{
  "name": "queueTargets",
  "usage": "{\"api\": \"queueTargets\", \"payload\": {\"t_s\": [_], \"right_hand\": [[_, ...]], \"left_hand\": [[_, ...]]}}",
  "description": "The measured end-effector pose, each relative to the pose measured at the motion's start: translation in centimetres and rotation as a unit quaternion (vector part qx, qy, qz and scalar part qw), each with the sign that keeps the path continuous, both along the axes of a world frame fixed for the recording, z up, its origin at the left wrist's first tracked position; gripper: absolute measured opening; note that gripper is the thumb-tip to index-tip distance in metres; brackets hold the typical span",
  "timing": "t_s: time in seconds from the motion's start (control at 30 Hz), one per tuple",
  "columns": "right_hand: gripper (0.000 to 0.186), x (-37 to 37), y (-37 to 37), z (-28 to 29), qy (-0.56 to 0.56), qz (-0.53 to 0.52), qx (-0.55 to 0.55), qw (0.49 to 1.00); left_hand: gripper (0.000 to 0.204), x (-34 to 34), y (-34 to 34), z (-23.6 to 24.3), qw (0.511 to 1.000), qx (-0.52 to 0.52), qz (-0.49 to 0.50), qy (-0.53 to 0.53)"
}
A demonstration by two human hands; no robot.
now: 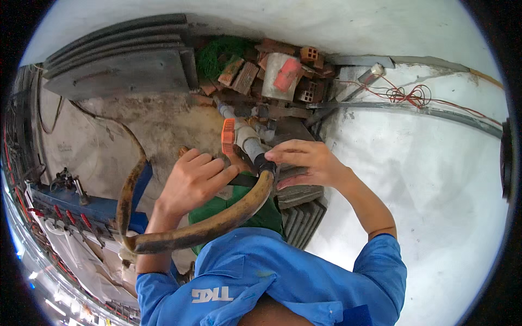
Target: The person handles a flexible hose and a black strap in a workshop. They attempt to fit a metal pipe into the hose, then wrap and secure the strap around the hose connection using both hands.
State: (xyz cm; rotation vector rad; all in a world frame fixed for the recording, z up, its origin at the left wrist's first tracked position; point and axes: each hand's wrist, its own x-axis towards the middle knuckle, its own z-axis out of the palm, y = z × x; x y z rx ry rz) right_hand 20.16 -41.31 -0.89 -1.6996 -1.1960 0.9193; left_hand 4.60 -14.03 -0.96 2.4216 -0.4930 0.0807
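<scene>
My right hand curls its fingers around the black fitting where a stained yellowish hose meets a grey pipe. The hose loops down across my forearms and back up at the left. Left of the fitting, my left hand is closed, its fingertips beside a dark strap-like piece; what it holds is unclear. The pipe has a white valve body with an orange handle. Green fabric shows below my hands.
Broken bricks, a white bucket and green netting lie by the wall. Grey sheets stand at back left. A blue bench with clamps is at left. Red cables and stacked dark plates are at right.
</scene>
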Motion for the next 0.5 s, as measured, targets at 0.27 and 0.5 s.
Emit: {"api": "queueTargets", "payload": {"t_s": [0.27, 0.5], "right_hand": [[0.062, 0.3, 1.7, -3.6, -0.123, 0.067, 0.142, 0.980], [0.059, 5.3, 3.6, -3.1, 0.164, 0.119, 0.035, 0.979]], "left_hand": [[0.031, 1.3, 1.2, 1.0, 0.993, 0.096, 0.006, -0.064], [0.021, 8.0, -0.1, 1.9, 0.998, -0.017, -0.028, -0.045]]}}
